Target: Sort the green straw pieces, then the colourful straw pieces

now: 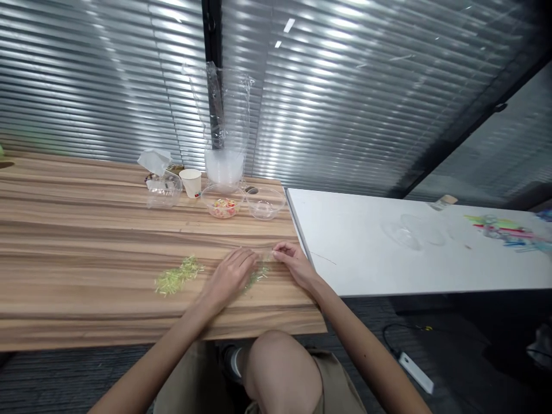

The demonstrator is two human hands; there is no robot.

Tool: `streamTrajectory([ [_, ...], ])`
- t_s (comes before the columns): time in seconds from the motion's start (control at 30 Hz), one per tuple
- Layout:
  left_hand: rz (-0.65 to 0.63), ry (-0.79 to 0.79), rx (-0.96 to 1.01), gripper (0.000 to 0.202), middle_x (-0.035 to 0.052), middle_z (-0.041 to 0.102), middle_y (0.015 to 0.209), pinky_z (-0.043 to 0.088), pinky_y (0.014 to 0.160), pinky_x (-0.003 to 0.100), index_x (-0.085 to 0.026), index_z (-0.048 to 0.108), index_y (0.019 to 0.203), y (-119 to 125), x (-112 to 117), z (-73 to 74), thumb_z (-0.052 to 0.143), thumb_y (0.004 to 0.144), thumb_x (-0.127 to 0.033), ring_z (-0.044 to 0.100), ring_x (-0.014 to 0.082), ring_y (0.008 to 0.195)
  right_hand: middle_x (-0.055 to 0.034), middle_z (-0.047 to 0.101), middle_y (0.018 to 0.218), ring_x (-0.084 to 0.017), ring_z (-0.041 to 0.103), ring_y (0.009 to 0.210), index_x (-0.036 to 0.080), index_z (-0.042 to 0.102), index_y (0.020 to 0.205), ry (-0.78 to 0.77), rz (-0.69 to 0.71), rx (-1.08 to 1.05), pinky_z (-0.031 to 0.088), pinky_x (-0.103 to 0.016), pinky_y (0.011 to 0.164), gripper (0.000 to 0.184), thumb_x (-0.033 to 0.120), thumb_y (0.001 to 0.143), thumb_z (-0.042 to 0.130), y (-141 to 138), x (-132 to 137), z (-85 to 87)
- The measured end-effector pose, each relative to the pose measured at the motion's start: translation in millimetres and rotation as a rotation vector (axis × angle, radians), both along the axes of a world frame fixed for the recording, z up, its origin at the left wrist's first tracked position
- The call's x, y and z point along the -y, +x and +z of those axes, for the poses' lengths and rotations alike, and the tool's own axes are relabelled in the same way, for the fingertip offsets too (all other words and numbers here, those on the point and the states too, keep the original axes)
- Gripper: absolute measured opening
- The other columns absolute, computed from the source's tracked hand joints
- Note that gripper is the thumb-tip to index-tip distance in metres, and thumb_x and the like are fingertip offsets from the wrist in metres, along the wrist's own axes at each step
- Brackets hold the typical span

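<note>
My left hand rests palm down on the wooden table, its fingers together over a small scatter of light green straw pieces. My right hand lies just right of it, fingertips pinched on something small I cannot make out. A bigger pile of green pieces lies to the left, apart from both hands.
At the back stand a clear bowl with coloured pieces, an empty clear bowl, a paper cup, a plastic box and bagged stacked bowls. A white table adjoins on the right, with coloured straws.
</note>
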State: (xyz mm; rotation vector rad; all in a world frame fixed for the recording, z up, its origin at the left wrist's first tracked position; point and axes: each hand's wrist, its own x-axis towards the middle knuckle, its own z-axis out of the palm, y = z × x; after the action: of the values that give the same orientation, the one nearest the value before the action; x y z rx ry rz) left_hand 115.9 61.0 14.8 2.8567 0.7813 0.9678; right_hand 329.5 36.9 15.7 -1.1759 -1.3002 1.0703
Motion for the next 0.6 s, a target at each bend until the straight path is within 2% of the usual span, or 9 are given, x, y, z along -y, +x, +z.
streamTrajectory([
  [0.13, -0.010, 0.055, 0.028, 0.028, 0.0141, 0.068, 0.102, 0.052, 0.084, 0.041, -0.012, 0.060, 0.112, 0, 1, 0.5, 0.036, 0.102, -0.022, 0.063, 0.0251, 0.095, 0.0004, 0.061, 0.076, -0.013, 0.053, 0.069, 0.019, 0.062, 0.078, 0.023, -0.023, -0.012, 0.044, -0.025, 0.066, 0.029, 0.045, 0.072, 0.073, -10, 3, -4.1],
  [0.37, -0.062, 0.101, 0.033, 0.024, 0.0104, 0.067, 0.095, 0.051, 0.078, 0.037, -0.014, 0.061, 0.106, 1, 2, 5.0, 0.042, 0.102, -0.028, 0.062, 0.0232, 0.088, -0.0007, 0.067, 0.076, -0.015, 0.058, 0.073, 0.018, 0.068, 0.074, 0.075, 0.122, 0.101, 0.044, -0.027, 0.071, 0.023, 0.039, 0.072, 0.076, -16, -2, -8.0],
  [0.6, -0.087, 0.130, 0.029, 0.025, 0.0104, 0.067, 0.091, 0.051, 0.079, 0.038, -0.013, 0.063, 0.099, -3, 1, 3.0, 0.039, 0.102, -0.023, 0.061, 0.0219, 0.086, -0.0019, 0.068, 0.078, -0.015, 0.059, 0.073, 0.018, 0.070, 0.077, 0.107, 0.164, 0.140, 0.045, -0.027, 0.070, 0.022, 0.040, 0.077, 0.071, -17, 0, -7.7],
])
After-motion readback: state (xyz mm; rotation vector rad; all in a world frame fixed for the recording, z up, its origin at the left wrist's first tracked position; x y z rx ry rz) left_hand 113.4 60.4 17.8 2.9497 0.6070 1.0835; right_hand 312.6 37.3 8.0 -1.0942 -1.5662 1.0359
